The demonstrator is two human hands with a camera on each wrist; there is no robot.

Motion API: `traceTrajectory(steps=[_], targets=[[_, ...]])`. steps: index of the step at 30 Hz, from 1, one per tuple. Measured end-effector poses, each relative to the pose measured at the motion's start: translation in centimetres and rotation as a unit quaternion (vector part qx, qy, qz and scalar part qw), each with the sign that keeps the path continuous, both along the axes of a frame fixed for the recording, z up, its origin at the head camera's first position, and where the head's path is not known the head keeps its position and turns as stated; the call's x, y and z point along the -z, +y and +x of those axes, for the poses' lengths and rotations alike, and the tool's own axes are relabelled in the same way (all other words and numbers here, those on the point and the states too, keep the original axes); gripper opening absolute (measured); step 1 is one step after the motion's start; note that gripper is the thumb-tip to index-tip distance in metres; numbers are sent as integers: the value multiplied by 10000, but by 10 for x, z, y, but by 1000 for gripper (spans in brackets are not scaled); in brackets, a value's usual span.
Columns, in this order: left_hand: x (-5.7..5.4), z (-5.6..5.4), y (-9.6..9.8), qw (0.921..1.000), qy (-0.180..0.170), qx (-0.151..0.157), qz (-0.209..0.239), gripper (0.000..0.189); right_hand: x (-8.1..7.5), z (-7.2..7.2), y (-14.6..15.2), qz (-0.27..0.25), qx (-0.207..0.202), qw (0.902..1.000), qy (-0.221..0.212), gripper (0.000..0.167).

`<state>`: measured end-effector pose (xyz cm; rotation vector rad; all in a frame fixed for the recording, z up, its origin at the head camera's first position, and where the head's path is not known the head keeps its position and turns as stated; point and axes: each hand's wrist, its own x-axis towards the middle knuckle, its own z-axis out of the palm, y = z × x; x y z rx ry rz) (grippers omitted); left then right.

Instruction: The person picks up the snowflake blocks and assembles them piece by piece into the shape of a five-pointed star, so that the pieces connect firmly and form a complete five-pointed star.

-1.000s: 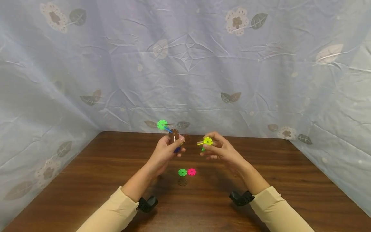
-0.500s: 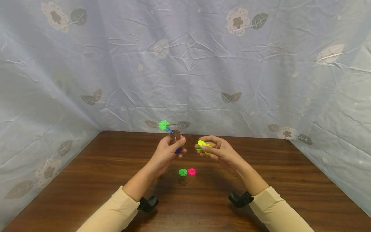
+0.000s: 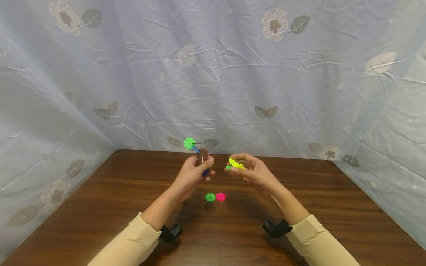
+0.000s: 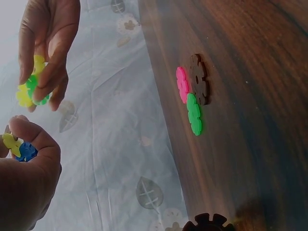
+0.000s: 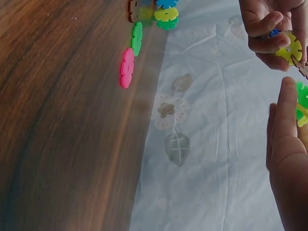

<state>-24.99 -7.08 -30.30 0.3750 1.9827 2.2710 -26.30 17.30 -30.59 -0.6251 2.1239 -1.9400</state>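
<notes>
In the head view, my left hand (image 3: pixel 191 171) holds a chain of slotted plastic discs between thumb and fingers. A green disc (image 3: pixel 189 143), a blue disc set edge-on and a brown disc (image 3: pixel 202 153) stick up above it. By the fingers, a yellow disc (image 4: pixel 11 144) and a blue disc (image 4: pixel 27 152) show in the left wrist view. My right hand (image 3: pixel 256 171), a little apart from the left, pinches joined yellow discs (image 3: pixel 236 164) with a green disc (image 3: pixel 228 167) beside them. Fingers partly cover both sets.
On the brown wooden table (image 3: pixel 299 236) lie a green disc (image 3: pixel 210 197), a pink disc (image 3: pixel 220 197) and a brown disc (image 4: pixel 198 79). A patterned curtain (image 3: pixel 216 92) stands behind the table. Blue, yellow and green discs (image 5: pixel 167 14) appear at the right wrist view's top edge.
The yellow discs in my right hand have turned from face-on to nearly edge-on as the fingers shifted. The left hand and its chain have barely moved; the table discs stay put.
</notes>
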Motion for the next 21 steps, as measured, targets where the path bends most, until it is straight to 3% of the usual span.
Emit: traceTrajectory(steps=[7,13,21], targets=[[0,0,1,10000,-8,16,12,22,-3,2,0,-392,-105,9991,85,37],[-2,1,3,9999,-138,45,10,19,-3,3,0,-839,-384,9949,398,33],[-3,3,2,9997,-132,192,65,18,-1,4,-3,-704,-436,9926,885,34]])
